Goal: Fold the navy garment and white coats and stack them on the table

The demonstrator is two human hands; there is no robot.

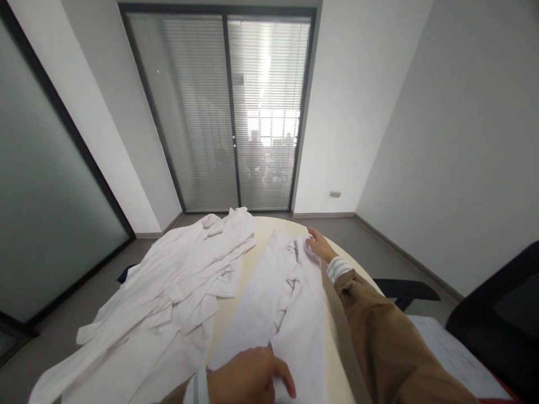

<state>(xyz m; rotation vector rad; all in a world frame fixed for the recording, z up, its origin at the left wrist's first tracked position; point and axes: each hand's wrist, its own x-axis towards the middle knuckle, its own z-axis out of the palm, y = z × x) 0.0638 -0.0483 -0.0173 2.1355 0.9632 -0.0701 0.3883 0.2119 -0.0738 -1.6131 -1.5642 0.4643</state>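
Note:
A long white coat [301, 320] lies on the round table with a side folded inward; rumpled edges run along its middle. My right hand [319, 244] is at the coat's far right corner, fingers bent around its edge. At the near end, my left hand [250, 373] rests over the cloth, palm down. Its fingers curl into the fabric, and the fingertips lie partly outside the frame. To the left, more white garments [168, 297] are spread loosely, sleeves and folds overlapping, and they hang past the table's left side.
The pale round table [266, 224] shows between the two lots of cloth and along the right rim. A black office chair [501, 303] stands at the right, near papers [446, 348]. Beyond the table are a glass door with blinds [265, 112] and white walls.

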